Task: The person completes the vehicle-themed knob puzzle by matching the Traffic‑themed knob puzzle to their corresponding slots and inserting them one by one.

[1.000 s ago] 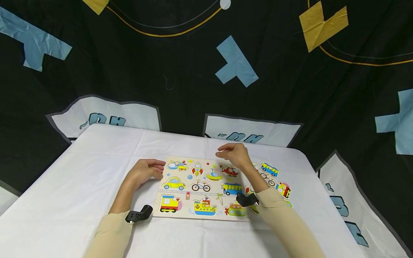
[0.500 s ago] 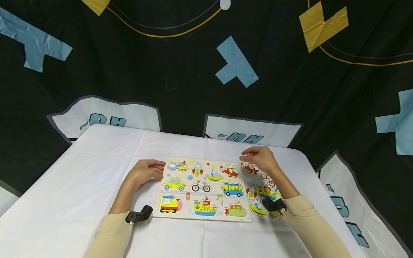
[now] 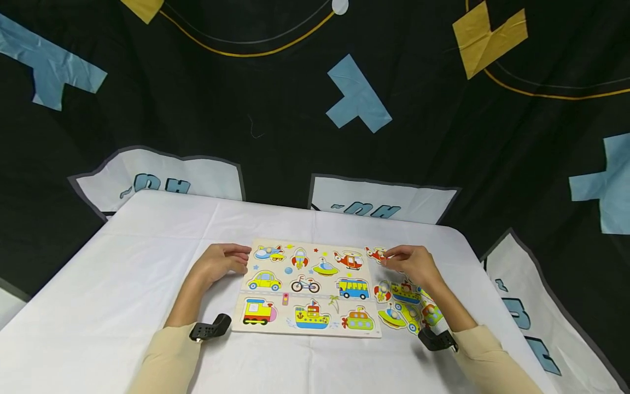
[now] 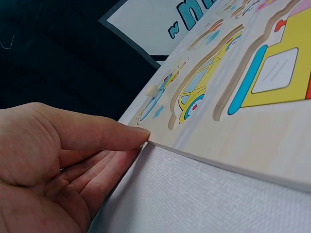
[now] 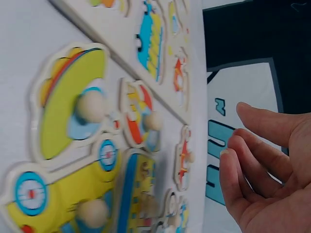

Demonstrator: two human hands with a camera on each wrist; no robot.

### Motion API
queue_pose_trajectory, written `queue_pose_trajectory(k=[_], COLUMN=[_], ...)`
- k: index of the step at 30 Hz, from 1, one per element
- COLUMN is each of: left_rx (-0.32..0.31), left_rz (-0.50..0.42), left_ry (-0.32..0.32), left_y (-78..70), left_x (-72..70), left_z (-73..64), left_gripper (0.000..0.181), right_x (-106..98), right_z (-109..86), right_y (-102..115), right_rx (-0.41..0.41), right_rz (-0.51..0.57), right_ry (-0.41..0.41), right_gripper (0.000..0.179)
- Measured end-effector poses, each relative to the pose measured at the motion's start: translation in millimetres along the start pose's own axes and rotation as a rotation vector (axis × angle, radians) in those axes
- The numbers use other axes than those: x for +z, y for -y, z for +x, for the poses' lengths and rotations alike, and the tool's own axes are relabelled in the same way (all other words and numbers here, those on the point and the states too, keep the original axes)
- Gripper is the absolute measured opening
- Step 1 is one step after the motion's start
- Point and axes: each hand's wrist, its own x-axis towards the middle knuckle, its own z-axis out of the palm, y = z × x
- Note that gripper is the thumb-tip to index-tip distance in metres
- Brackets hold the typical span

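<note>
A wooden puzzle board printed with vehicles lies on the table. My left hand touches its left edge with fairly straight fingers; in the left wrist view the thumb rests at that edge. An airplane piece with a knob sits in the board, while the car recess shows no knob. My right hand hovers with loosely bent fingers beside the red helicopter piece, holding nothing in the right wrist view. Its fingers partly cover that piece in the head view.
Right of the board lie several loose knobbed pieces: a flying saucer, a yellow car, a rocket and a ship. A white cloth covers the table. Behind it hangs a black patterned curtain.
My right hand has moved right from above the board's top right, then down toward the helicopter piece. The left hand has stayed at the board's left edge.
</note>
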Motion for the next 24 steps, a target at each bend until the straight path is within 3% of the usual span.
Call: queue_pose_trajectory(k=[14, 24], left_rx=[0.013, 0.01], left_rz=[-0.001, 0.001], left_ry=[0.009, 0.005], left_y=[1.7, 1.1], left_x=[-1.6, -1.3], left_z=[-1.8, -0.3], left_gripper=[0.055, 0.055], right_x=[14.8, 15.2], right_z=[-19.9, -18.5], right_y=[-22.3, -32.1], right_rx=[0.01, -0.011], right_rz=[-0.024, 0.025], right_ry=[0.005, 0.11], right_gripper=[0.028, 0.028])
